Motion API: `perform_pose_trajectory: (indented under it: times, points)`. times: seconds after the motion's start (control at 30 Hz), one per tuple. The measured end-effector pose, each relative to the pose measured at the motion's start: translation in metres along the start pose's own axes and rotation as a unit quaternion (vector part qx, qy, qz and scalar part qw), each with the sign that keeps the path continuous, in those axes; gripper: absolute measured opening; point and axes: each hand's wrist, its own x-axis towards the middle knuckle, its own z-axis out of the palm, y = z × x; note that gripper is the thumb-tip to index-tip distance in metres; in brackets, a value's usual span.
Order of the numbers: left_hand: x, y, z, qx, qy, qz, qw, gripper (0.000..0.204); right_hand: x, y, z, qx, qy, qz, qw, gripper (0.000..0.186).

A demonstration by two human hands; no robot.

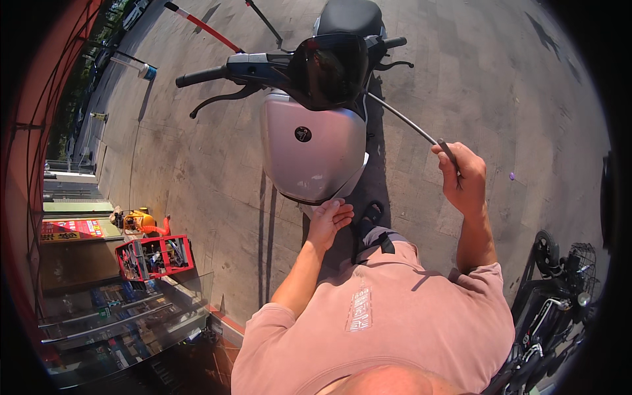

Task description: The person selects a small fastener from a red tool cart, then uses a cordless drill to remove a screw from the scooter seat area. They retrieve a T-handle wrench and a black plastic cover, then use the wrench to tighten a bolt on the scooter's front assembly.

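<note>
A scooter stands in front of me, with a pinkish-silver front panel below its dark handlebar cover. My right hand is closed around the dark handle of a long, thin metal T-handle wrench. Its shaft runs up and left to the right side of the scooter, just under the handlebar; the tip is hidden there. My left hand is at the panel's bottom edge, fingers apart and partly curled, seemingly touching it. No tool shows in that hand.
A red open tool box with several tools sits at left on a glass display case. Behind it is a yellow machine with an orange hose. Parked bikes stand at right. A red-and-white pole is beyond the handlebar.
</note>
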Motion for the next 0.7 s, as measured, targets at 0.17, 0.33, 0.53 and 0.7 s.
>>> perform_pose_trajectory:
  times: [0.17, 0.33, 0.53, 0.7]
  points:
    - [-0.056, -0.132, -0.069, -0.053, 0.119, -0.028, 0.991, 0.018, -0.034, -0.006, -0.041, 0.035, 0.099, 0.094, 0.990, 0.016]
    - [-0.088, -0.284, -0.140, 0.268, 0.241, -0.095, 0.928, 0.023, -0.091, 0.073, -0.064, 0.103, -0.053, 0.293, 0.949, 0.025]
    - [-0.135, -0.393, -0.211, 0.502, 0.342, -0.196, 0.770, 0.033, -0.287, 0.220, -0.059, -0.022, -0.035, 0.523, 0.851, 0.024]
    - [-0.077, -0.331, -0.156, 0.360, 0.358, -0.144, 0.850, 0.022, -0.470, 0.286, -0.137, -0.341, -0.081, 0.698, 0.625, 0.028]
